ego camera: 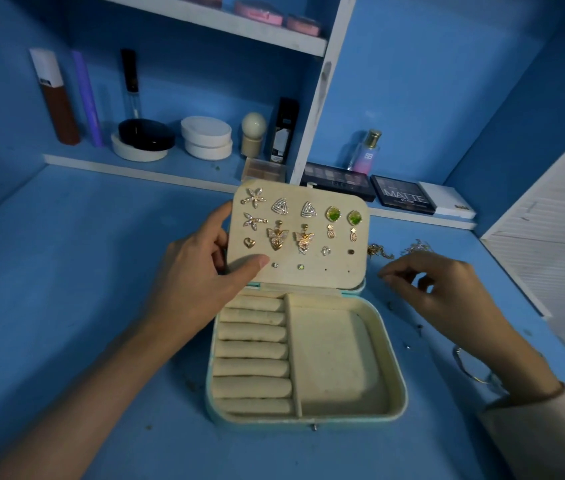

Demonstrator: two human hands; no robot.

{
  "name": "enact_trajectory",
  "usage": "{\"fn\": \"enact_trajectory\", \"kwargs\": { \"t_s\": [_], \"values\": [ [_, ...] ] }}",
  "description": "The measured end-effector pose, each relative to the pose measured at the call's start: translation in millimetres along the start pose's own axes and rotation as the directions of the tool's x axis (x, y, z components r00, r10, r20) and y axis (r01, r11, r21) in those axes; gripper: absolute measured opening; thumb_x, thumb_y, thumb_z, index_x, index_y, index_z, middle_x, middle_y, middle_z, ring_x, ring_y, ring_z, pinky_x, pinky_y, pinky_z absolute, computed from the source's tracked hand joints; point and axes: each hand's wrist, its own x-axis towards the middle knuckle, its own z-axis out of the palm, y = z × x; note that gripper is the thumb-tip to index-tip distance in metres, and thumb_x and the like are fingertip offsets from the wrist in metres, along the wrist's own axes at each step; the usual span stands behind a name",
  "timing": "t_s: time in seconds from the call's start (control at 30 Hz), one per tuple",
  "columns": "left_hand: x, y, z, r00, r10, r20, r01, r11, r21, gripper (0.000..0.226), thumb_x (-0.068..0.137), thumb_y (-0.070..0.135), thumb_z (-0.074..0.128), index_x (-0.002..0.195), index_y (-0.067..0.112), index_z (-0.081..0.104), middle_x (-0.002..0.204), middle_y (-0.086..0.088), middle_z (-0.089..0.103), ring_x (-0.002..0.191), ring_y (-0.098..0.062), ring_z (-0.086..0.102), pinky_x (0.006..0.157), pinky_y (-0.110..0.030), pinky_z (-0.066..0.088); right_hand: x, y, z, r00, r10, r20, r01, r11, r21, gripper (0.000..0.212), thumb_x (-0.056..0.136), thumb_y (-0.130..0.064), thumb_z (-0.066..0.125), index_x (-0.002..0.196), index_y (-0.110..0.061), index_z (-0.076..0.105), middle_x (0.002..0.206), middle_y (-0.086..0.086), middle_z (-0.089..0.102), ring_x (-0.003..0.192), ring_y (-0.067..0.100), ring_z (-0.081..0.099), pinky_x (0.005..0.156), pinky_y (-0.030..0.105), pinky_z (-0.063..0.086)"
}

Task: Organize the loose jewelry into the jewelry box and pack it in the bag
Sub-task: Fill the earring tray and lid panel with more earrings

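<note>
A blue desk (83, 271) filled the view, with a blue and white shelf unit (312, 98) rising at its back. Jars, tubes and a small perfume bottle (366, 152) stood on the shelf, and dark eyeshadow palettes (338, 181) lay flat beside them.

A cream-lined jewelry box (397, 358) sat open at the middle of the desk. Its left half held a column of padded ring rolls (251, 351). Its right half was one plain tray (333, 358).

The left hand (201, 271) gripped the left edge of the raised lid panel (340, 202), thumb across the front lower corner and fingers curled behind, holding the panel upright.

The right hand (447, 285) hovered over the desk just right of the box, fingers loosely curled and blurred. Whether they pinched anything could not be told. A pale sleeve (534, 434) covered that wrist.

The panel carried rows of earrings: flowers, triangles, a green pair (333, 214), pineapples, a butterfly pair (277, 239), a heart and small studs.

Loose jewelry lay on the desk to the right of the box. A gold chain (381, 251) lay just beside the panel, and a silver chain (416, 245) lay near it, beyond the right hand. A thin bangle (464, 365) lay nearer the viewer, under the right forearm.
</note>
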Motion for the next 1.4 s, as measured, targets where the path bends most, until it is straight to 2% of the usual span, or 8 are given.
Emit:
{"fn": "enact_trajectory", "kwargs": {
  "t_s": [0.2, 0.3, 0.5, 0.83, 1.0, 1.13, 1.3, 1.4],
  "values": [
    [-0.4, -0.5, -0.4, 1.0, -0.003, -0.006, 0.003, 1.0, -0.003, 0.07, 0.075, 0.029, 0.075, 0.138, 0.027, 0.045, 0.073, 0.015, 0.059, 0.061, 0.002, 0.055, 0.054, -0.007, 0.041, -5.7, 10.2, -4.1, 0.985, 0.147, 0.094, -0.138, 0.985, -0.1, 0.012, 0.08, -0.005, 0.07, 0.077, -0.016, 0.072, 0.069, -0.011, 0.064, 0.078, -0.006, 0.056, 0.065, 0.002, 0.039],
    [-0.8, -0.4, -0.1, 1.0, -0.009, -0.01, 0.008, 1.0, -0.011, 0.069, 0.075, 0.029, 0.075, 0.137, 0.027, 0.046, 0.073, 0.014, 0.06, 0.061, 0.002, 0.054, 0.055, -0.007, 0.04, -8.5, 9.5, -6.9, 0.978, 0.173, 0.114, -0.161, 0.981, -0.109, 0.01, 0.079, -0.011, 0.073, 0.072, -0.017, 0.069, 0.071, -0.004, 0.066, 0.077, -0.002, 0.056, 0.064, 0.005, 0.04],
    [0.0, -1.3, -0.2, 1.0, 0.001, -0.007, -0.001, 1.0, -0.006, 0.07, 0.075, 0.031, 0.075, 0.138, 0.027, 0.045, 0.076, 0.013, 0.062, 0.064, 0.001, 0.055, 0.056, -0.008, 0.042, -7.7, 4.1, -6.0, 0.968, 0.186, 0.171, -0.158, 0.974, -0.164, 0.012, 0.075, -0.024, 0.076, 0.07, -0.019, 0.067, 0.075, -0.003, 0.059, 0.07, 0.01, 0.055, 0.061, 0.009, 0.038],
    [-0.4, -2.7, 0.0, 1.0, 0.006, -0.008, -0.006, 1.0, -0.002, 0.07, 0.074, 0.031, 0.075, 0.137, 0.026, 0.046, 0.074, 0.016, 0.06, 0.061, 0.002, 0.055, 0.056, -0.008, 0.042, -8.6, 3.9, -4.2, 0.967, 0.178, 0.18, -0.152, 0.977, -0.148, 0.004, 0.076, -0.013, 0.075, 0.074, -0.015, 0.072, 0.075, -0.009, 0.057, 0.069, 0.006, 0.055, 0.063, 0.006, 0.038],
    [-0.3, -3.5, 0.1, 1.0, 0.01, -0.015, -0.01, 1.0, 0.005, 0.069, 0.074, 0.031, 0.075, 0.136, 0.03, 0.046, 0.074, 0.014, 0.061, 0.061, 0.0, 0.055, 0.055, -0.009, 0.042, -10.9, 6.7, -1.1, 0.975, 0.15, 0.164, -0.129, 0.983, -0.134, 0.01, 0.077, -0.01, 0.073, 0.071, -0.018, 0.068, 0.075, -0.008, 0.059, 0.069, 0.007, 0.056, 0.064, 0.008, 0.039],
    [-0.4, -4.0, 0.1, 1.0, 0.017, -0.012, -0.017, 1.0, 0.008, 0.068, 0.074, 0.031, 0.075, 0.136, 0.03, 0.046, 0.074, 0.013, 0.061, 0.061, -0.001, 0.055, 0.055, -0.01, 0.042, -9.9, 1.0, -0.8, 0.988, 0.14, 0.062, -0.137, 0.99, -0.041, 0.014, 0.077, -0.005, 0.07, 0.071, -0.017, 0.068, 0.073, -0.004, 0.064, 0.076, 0.003, 0.057, 0.063, 0.009, 0.042],
    [-0.3, -5.3, 0.3, 0.999, 0.033, -0.018, -0.033, 0.999, -0.031, 0.066, 0.077, 0.041, 0.074, 0.136, 0.032, 0.046, 0.07, 0.012, 0.06, 0.063, -0.004, 0.057, 0.058, -0.017, 0.047, 4.1, -26.6, -5.7, 0.995, 0.079, -0.055, -0.069, 0.985, 0.159, 0.012, 0.081, -0.01, 0.068, 0.074, -0.02, 0.066, 0.076, -0.003, 0.067, 0.068, 0.017, 0.058, 0.064, 0.023, 0.047],
    [-0.5, -6.8, 0.8, 0.999, 0.04, -0.025, -0.041, 0.997, -0.062, 0.064, 0.075, 0.05, 0.062, 0.135, 0.034, 0.046, 0.077, 0.015, 0.061, 0.065, -0.004, 0.057, 0.059, -0.017, 0.047, 14.4, -44.6, -5.0, 0.997, 0.026, -0.068, -0.009, 0.974, 0.227, 0.01, 0.082, -0.011, 0.067, 0.077, -0.019, 0.065, 0.077, -0.007, 0.066, 0.071, 0.012, 0.057, 0.065, 0.019, 0.046]
  ]
}}
